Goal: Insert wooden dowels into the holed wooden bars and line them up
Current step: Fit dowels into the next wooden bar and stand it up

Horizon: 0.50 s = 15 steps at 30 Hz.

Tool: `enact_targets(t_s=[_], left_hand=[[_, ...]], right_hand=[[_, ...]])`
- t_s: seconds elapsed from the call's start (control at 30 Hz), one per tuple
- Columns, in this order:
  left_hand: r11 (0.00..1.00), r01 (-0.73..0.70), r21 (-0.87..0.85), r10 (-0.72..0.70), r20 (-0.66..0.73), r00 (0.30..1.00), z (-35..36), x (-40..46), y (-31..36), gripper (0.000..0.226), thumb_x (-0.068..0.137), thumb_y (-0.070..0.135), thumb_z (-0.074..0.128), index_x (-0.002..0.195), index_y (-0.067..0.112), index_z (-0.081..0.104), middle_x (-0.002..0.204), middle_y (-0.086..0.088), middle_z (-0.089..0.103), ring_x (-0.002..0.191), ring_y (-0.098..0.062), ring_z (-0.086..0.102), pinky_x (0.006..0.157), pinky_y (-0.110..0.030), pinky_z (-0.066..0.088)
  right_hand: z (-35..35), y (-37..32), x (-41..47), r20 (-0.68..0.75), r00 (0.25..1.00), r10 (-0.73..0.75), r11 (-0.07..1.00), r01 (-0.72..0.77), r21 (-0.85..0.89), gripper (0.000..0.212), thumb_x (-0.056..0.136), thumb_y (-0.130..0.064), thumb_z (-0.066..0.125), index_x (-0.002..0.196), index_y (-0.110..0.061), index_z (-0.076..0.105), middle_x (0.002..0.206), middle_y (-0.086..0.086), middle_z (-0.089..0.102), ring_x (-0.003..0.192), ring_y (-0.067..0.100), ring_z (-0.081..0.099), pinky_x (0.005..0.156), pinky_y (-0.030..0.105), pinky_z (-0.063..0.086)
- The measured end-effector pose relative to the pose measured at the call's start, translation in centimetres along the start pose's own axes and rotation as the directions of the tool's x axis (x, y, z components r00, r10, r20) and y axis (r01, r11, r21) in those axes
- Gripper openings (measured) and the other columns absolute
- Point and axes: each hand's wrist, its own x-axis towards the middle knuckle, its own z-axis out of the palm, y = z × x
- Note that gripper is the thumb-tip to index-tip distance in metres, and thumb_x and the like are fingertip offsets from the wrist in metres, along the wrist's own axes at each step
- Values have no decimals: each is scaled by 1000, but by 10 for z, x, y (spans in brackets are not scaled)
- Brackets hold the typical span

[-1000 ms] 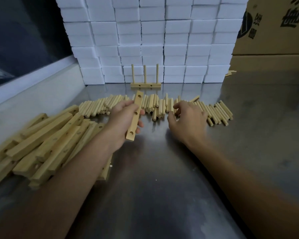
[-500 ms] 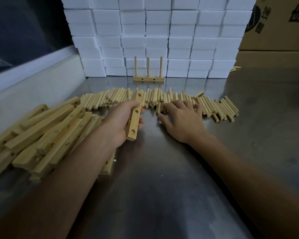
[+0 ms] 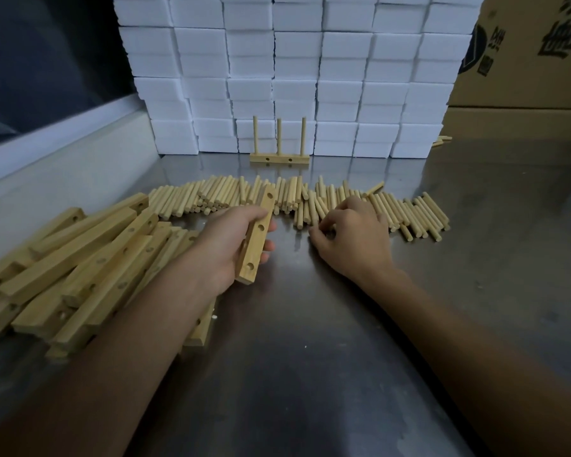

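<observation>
Nearest, two bare forearms reaching forward over a steel table (image 3: 310,374). On the left, a loose heap of holed wooden bars (image 3: 80,268), criss-crossed, with the left forearm passing over its near edge. Just beyond, left hand (image 3: 234,245) curled round a single holed bar (image 3: 257,237), thumb on top, fingertips wrapped under its far side; bar tilted, near end low above the table, far end pointing toward the dowels, three holes showing on its upper face. Beside it and apart, right hand (image 3: 350,239) resting knuckles-up at the near edge of the row of dowels (image 3: 310,201), fingers bent and pinching at one or more dowels; exactly what is held, impossible to tell. Farther back, one finished bar (image 3: 279,158) lying flat with three dowels upright in it, close against a wall of stacked white blocks (image 3: 294,67). Far right, cardboard boxes (image 3: 524,61).
</observation>
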Motion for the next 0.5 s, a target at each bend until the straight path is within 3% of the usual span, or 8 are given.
enact_targets(t_s=[0.13, 0.23, 0.33, 0.4, 0.5], left_hand=[[1000, 2, 0, -2, 2, 1000, -1, -1, 0, 16, 96, 20, 58, 105, 11, 68, 79, -3, 73, 52, -11, 64, 46, -27, 51], [1000, -2, 2, 2, 0, 1000, -1, 0, 0, 15, 96, 20, 58, 104, 11, 67, 78, -3, 74, 51, -11, 64, 46, -26, 51], [1000, -10, 8, 10, -1, 1000, -1, 0, -1, 13, 96, 20, 59, 103, 12, 67, 82, -4, 73, 52, -11, 64, 46, -27, 51], [1000, -17, 25, 17, -10, 1000, -2, 2, -1, 12, 95, 20, 62, 101, 11, 68, 82, -4, 71, 51, -11, 62, 46, -26, 50], [999, -27, 22, 28, -38, 999, -1, 4, -2, 12, 93, 20, 67, 96, 9, 63, 78, -3, 58, 48, -11, 51, 40, -24, 41]], right_hand=[[-1, 1, 2, -4, 1000, 31, 999, -31, 15, 23, 91, -34, 64, 90, -14, 75, 110, 0, 55, 108, 20, 47, 97, 39, 39], [-3, 3, 2, -87, 990, 112, 989, -103, 106, 20, 89, -30, 64, 83, -12, 72, 100, 2, 59, 98, 18, 51, 89, 37, 45], [-6, 5, 3, -149, 963, 226, 931, -168, 324, 16, 91, -28, 61, 83, -15, 67, 87, -1, 63, 80, 15, 57, 71, 31, 49], [-9, 7, 4, -130, 954, 272, 832, -165, 530, 15, 94, -25, 59, 83, -18, 66, 73, -6, 64, 67, 9, 61, 61, 26, 51], [-11, 8, 3, -128, 955, 266, 730, -113, 674, 20, 101, -26, 56, 87, -14, 65, 67, -4, 63, 60, 4, 58, 58, 24, 51]])
